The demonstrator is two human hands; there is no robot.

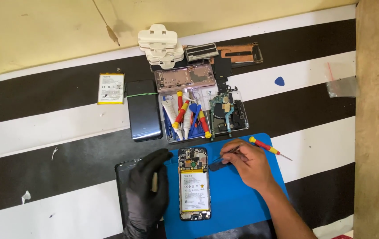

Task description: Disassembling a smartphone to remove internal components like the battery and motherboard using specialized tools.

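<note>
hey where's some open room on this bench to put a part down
Free: the striped cover left of the dark phone, and the stripes right of the red-and-yellow screwdriver. Crowded: the tool tray, and the blue mat around the opened phone.

The left hand [146, 194], in a black glove, lay flat with fingers pointing up and away. The bare right hand [248, 163] was curled, fingertips pinched together, forearm angling in from the lower right.
</note>
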